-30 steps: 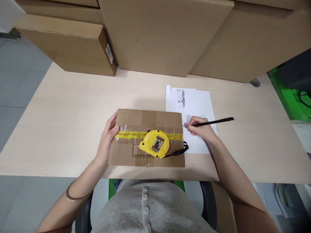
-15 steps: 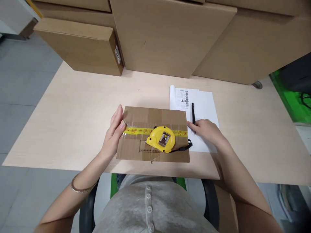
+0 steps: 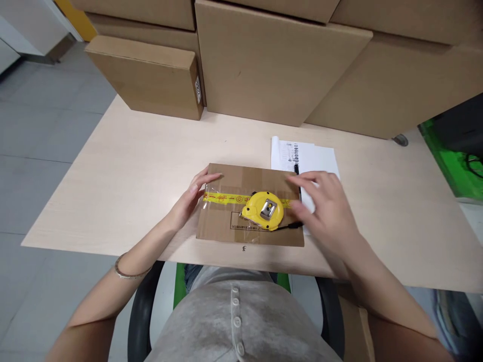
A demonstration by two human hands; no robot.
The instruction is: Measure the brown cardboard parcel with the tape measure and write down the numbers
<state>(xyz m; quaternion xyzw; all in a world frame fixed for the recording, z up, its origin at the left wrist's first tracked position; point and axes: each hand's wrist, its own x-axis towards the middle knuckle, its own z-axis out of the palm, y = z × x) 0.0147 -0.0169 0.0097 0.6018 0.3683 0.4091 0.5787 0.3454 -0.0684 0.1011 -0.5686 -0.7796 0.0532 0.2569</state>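
Observation:
A taped cardboard box point(image 3: 217, 221) lies at the desk's front edge, with a yellow tape measure point(image 3: 258, 210) on its top. My left hand point(image 3: 188, 203) rests along the box's left side, fingers stretched out, one fingertip over the top face. Over the right end of the box, my right hand point(image 3: 326, 208) is spread with nothing in it, slightly blurred. Its thumb and fingers are apart, near the tape measure and its black wrist strap point(image 3: 290, 226). A black pen point(image 3: 296, 169) lies on the white paper point(image 3: 320, 157), mostly hidden behind the box and right hand.
Large cardboard boxes point(image 3: 271, 70) stand along the back of the desk point(image 3: 151, 166). A smaller flat box point(image 3: 151, 78) stands at the back left. At the right are a green surface point(image 3: 449, 156) and a dark object with a cable. Chair armrests flank my body.
My right hand has laid the pen down on the paper and moved left over the box. The left hand's thumb has come off the box top; its fingers now reach over the edge.

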